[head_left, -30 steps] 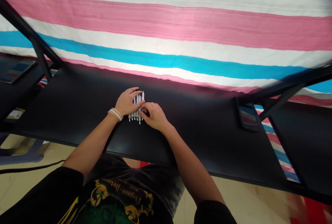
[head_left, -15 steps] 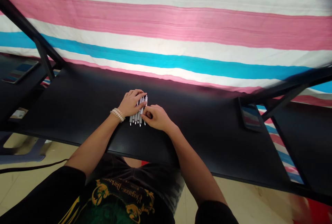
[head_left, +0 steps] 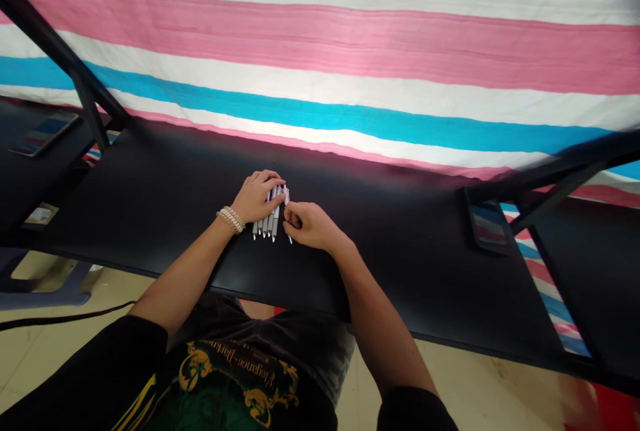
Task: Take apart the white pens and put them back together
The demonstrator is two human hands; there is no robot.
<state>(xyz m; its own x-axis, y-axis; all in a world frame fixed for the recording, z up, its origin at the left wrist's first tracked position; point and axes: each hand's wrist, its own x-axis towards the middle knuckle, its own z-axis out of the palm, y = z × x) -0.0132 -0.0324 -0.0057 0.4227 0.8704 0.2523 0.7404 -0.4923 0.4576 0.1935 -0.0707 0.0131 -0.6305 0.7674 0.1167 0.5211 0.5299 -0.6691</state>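
Note:
Several white-and-grey pens [head_left: 265, 224] lie side by side in a row on the black table, metal tips toward me. My left hand [head_left: 254, 196], with beaded bracelets at the wrist, is curled over their far ends, its thumb across the row. Just to the right, my right hand [head_left: 311, 224] pinches one more pen [head_left: 287, 195] between thumb and curled fingers. A narrow gap shows between that pen's tip and the row. My right fingers hide its middle.
The black table [head_left: 400, 251] has dark metal braces [head_left: 93, 101] at both sides. A phone-like dark slab [head_left: 487, 228] lies at the right, another [head_left: 45, 133] at the far left. A striped cloth [head_left: 320, 44] hangs along the back edge.
My right hand has moved slightly right with one pen, opening a gap from the row. My left hand stays over the other pens. The view has shifted slightly.

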